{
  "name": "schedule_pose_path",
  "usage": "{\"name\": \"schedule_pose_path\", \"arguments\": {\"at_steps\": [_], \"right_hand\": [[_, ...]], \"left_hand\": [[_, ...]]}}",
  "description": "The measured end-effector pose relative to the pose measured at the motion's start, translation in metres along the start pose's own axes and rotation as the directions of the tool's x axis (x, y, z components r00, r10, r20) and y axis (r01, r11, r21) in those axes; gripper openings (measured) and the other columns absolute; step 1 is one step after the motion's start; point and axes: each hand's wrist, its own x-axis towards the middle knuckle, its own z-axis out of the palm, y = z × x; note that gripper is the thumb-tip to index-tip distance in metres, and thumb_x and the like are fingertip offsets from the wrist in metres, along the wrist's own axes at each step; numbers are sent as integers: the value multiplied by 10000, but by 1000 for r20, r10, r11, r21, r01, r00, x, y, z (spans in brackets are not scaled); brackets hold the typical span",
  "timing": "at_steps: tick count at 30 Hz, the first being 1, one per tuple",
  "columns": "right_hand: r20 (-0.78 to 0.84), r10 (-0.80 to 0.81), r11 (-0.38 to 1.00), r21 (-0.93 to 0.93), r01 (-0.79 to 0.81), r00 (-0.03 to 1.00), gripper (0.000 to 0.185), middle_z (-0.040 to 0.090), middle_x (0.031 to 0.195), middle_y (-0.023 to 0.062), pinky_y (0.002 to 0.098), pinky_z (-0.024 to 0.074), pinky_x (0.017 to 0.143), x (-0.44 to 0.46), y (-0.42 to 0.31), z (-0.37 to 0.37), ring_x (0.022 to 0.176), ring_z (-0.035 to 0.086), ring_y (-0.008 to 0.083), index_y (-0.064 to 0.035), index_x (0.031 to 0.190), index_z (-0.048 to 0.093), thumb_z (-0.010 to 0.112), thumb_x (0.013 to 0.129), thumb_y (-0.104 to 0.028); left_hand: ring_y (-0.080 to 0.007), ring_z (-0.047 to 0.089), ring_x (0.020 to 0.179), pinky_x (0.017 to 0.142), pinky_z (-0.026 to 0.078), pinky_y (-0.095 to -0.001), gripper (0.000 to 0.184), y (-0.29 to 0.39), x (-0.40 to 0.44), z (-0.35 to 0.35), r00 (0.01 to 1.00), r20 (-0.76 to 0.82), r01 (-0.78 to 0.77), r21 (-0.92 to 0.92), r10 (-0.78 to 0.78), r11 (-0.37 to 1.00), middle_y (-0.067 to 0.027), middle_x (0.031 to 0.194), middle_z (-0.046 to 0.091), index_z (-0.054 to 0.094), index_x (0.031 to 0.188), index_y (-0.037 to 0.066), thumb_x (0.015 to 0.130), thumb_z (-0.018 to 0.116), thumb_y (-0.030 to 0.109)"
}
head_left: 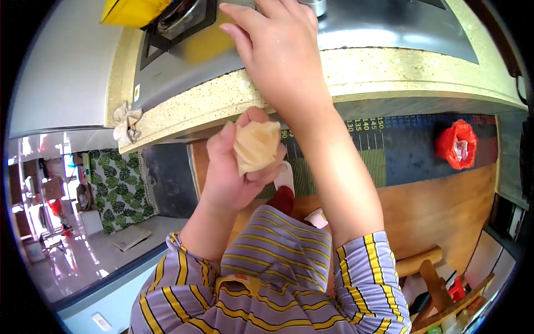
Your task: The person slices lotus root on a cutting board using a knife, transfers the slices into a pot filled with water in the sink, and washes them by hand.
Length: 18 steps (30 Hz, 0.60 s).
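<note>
My left hand (222, 175) is closed around a crumpled, damp-looking beige cloth (257, 146), held just in front of the counter's edge. My right hand (281, 47) reaches over the dark, shiny cooktop (378, 33), with thumb and index finger apart and nothing visible in it. Its other fingers are partly cut off by the top of the view. Beside that hand is a silver round metal piece (316, 6), only partly seen. To its left sits a gas burner (178, 16) with a bright yellow object (133, 12) by it.
The speckled cream counter edge (378, 69) crosses in front of me. A grey-beige rag (128, 122) hangs at its left corner. On the numbered floor mat (411, 142) stands a bin with a red bag (459, 145). A wooden rack (445, 295) is behind at right.
</note>
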Motion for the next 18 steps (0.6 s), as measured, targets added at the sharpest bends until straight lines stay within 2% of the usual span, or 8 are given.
{"name": "schedule_pose_path", "arguments": {"at_steps": [2, 4, 6, 9, 10, 12, 15, 18], "right_hand": [[-170, -60, 998, 23, 65, 984, 226, 711, 1112, 68, 425, 448, 899, 0, 6, 11, 1057, 623, 301, -163, 1082, 768, 712, 864, -172], [-126, -129, 988, 70, 139, 984, 225, 711, 1069, 49, 414, 446, 899, 0, -3, -9, 1043, 629, 268, -182, 1089, 767, 722, 868, -176], [-80, -48, 993, 102, 56, 996, 231, 710, 1050, 41, 388, 458, 888, -18, -24, -40, 997, 640, 246, -142, 1080, 765, 740, 851, -126], [123, 366, 863, 326, -386, 922, 306, 694, 983, 78, 379, 499, 857, -83, -52, -102, 951, 654, 278, -110, 1118, 738, 710, 820, -46], [256, 591, 663, 385, -642, 765, 316, 699, 986, 111, 362, 509, 892, -84, -85, -144, 983, 671, 263, -68, 1135, 725, 684, 830, 5], [324, 771, 404, 416, -815, 548, 251, 709, 1027, 120, 330, 522, 900, -115, -114, -207, 991, 678, 208, -31, 1156, 710, 642, 915, -10], [240, 851, 323, 461, -826, 467, 230, 717, 1053, 90, 292, 530, 900, -90, -167, -324, 1007, 661, 138, 12, 1194, 685, 572, 1031, -104], [130, 826, 381, 588, -714, 548, 261, 698, 1088, 93, 298, 538, 898, -43, -199, -433, 1008, 656, 145, -2, 1258, 659, 576, 1034, -107]], "left_hand": [[-69, 351, 493, 414, 258, -206, 471, 0, -8, 16, 996, -79, 37, 25, -35, 999, -36, 834, 542, 517, 1090, 135, 971, 526, 592], [-75, 338, 495, 384, 260, -209, 439, 5, -17, 46, 983, -162, 93, 45, -85, 995, -6, 769, 439, 514, 1062, 138, 962, 572, 562], [-69, 353, 494, 404, 253, -206, 513, 8, -23, 76, 978, -113, 179, 47, -172, 983, -8, 811, 507, 541, 1145, 129, 963, 550, 609], [-54, 376, 516, 431, 266, -204, 488, 9, -28, 142, 962, -45, 271, 106, -268, 957, 17, 788, 521, 525, 1167, 123, 1008, 484, 583], [-45, 373, 523, 448, 272, -194, 446, 12, -28, 167, 954, 68, 279, 146, -291, 949, 19, 775, 514, 516, 1142, 123, 1038, 446, 551], [-41, 372, 533, 451, 266, -192, 406, 7, -27, 221, 939, 74, 320, 176, -337, 931, 21, 765, 503, 507, 1093, 126, 1057, 422, 522], [-42, 371, 536, 450, 263, -195, 366, -1, -34, 308, 912, 80, 366, 280, -402, 887, 21, 757, 490, 500, 1057, 133, 1073, 407, 487], [-41, 371, 532, 450, 271, -189, 360, -17, -38, 377, 871, 196, 371, 339, -451, 864, 19, 769, 505, 505, 1060, 136, 1079, 401, 479]]}}
